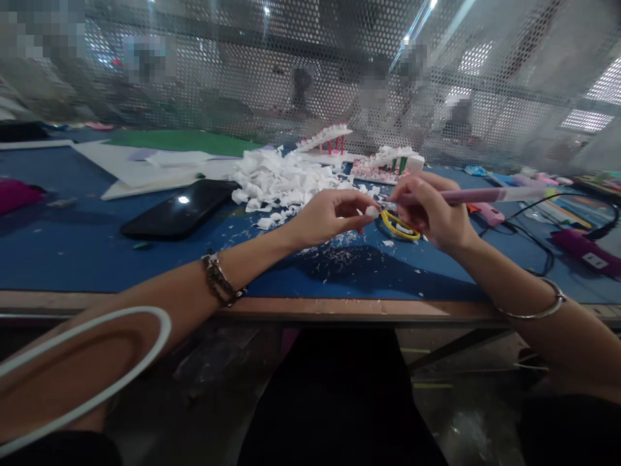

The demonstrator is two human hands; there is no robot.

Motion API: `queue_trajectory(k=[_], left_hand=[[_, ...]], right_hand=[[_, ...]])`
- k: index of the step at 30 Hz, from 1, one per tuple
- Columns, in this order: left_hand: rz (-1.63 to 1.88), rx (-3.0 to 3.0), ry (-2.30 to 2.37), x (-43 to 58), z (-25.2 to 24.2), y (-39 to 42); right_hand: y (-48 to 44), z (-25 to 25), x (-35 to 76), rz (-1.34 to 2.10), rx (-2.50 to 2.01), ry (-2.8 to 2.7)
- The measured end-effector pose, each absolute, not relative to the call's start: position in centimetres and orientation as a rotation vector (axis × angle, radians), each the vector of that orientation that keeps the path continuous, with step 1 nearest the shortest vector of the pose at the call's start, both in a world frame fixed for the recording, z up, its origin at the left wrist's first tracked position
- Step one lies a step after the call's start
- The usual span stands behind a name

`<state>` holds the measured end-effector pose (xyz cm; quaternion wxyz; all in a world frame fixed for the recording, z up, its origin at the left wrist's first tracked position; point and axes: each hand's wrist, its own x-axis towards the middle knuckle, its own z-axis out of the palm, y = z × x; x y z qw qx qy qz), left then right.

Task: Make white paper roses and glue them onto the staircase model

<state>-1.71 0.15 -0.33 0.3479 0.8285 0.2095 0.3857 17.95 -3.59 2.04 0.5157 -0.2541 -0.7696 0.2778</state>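
Between the fingertips of my left hand [337, 217] is a small white piece [372, 211], pinched above the table. My right hand [429, 207] is closed around a slim pink pen-shaped tool [473, 195], its paler end pointing right. The tool's tip is close to the white piece; whether they touch I cannot tell. A yellow loop-shaped thing [412, 235] lies on the table just below my right hand, partly hidden by it. Behind my left hand spreads a heap of torn-looking white scraps [279, 178], with fine shavings [339, 252] scattered under both hands.
A black phone [182, 210] lies left of the heap, near white sheets [145, 169] and a green sheet [184, 140]. Two small white models [327, 139] with coloured posts stand behind. At right are a black cable [548, 259] and a purple object [585, 249]. A perforated metal screen [233, 84] rises beyond.
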Motion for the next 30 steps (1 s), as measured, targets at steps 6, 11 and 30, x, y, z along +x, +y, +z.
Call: queue_trajectory(k=[6, 11, 30], left_hand=[[1.098, 2.217, 0.546, -1.64, -0.14, -0.21], [1.101, 2.229, 0.548, -1.66, 0.00, -0.38], [1.025, 2.139, 0.562, -1.66, 0.36, -0.75]], right_hand=[[-4.00, 2.13, 17.84, 0.634, -0.587, -1.905], [-3.79, 2.02, 17.88, 0.635, -0.624, -1.924], [-4.49, 2.56, 18.27, 0.308, -0.643, -2.023]])
